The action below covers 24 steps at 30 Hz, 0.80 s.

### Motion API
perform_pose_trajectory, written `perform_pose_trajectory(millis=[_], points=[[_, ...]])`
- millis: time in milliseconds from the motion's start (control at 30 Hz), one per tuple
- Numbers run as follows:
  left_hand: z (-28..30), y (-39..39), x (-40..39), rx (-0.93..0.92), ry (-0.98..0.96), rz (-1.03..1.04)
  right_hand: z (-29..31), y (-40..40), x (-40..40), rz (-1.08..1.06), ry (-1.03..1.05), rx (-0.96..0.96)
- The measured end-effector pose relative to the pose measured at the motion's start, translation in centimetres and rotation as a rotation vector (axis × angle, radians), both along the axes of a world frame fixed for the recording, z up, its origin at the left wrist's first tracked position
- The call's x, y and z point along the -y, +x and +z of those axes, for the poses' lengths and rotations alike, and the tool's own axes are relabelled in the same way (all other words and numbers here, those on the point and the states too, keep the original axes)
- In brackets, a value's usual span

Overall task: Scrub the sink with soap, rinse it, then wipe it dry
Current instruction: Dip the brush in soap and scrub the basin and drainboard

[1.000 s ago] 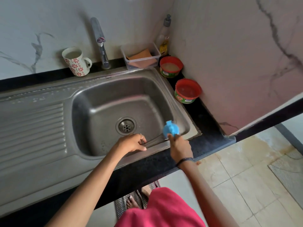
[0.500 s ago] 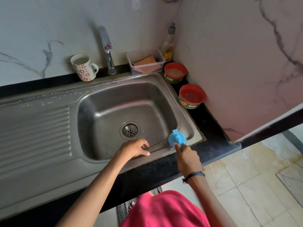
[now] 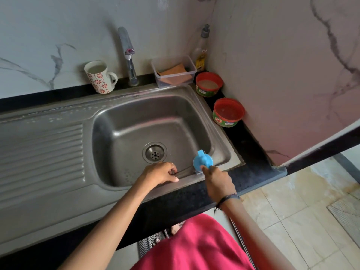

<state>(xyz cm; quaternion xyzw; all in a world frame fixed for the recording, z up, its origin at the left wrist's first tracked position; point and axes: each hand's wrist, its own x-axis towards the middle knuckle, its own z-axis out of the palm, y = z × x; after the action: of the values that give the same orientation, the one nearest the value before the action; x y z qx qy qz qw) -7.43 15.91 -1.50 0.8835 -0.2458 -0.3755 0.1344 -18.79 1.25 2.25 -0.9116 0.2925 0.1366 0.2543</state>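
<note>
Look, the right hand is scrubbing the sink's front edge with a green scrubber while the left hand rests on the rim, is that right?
Not quite: the scrubber is blue, not green, as the head view shows. The rest holds: the right hand holds it at the front edge of the sink, and the left hand rests on the rim.

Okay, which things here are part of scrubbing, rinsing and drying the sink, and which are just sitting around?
For the job: sink, blue scrubber in the right hand, tap, soap tubs, soap bottle, orange cloth.
Lying about: mug, clear box.
</note>
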Motion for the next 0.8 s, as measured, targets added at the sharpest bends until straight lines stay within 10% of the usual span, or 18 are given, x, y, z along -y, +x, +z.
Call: perform_pose_trajectory(millis=[167, 467, 800], points=[[-0.1, -1.9, -1.2, 0.216, -0.008, 0.054, 0.2, 2.5, 4.9, -0.258, -0.027, 0.010], [0.4, -3.4, -4.6, 0.331, 0.029, 0.133, -1.6, 1.8, -2.0, 0.186, 0.076, -0.021], [0.2, -4.3, -7.1, 0.365, 0.019, 0.214, -0.3, 0.3, -4.0, 0.092, 0.089, -0.002]])
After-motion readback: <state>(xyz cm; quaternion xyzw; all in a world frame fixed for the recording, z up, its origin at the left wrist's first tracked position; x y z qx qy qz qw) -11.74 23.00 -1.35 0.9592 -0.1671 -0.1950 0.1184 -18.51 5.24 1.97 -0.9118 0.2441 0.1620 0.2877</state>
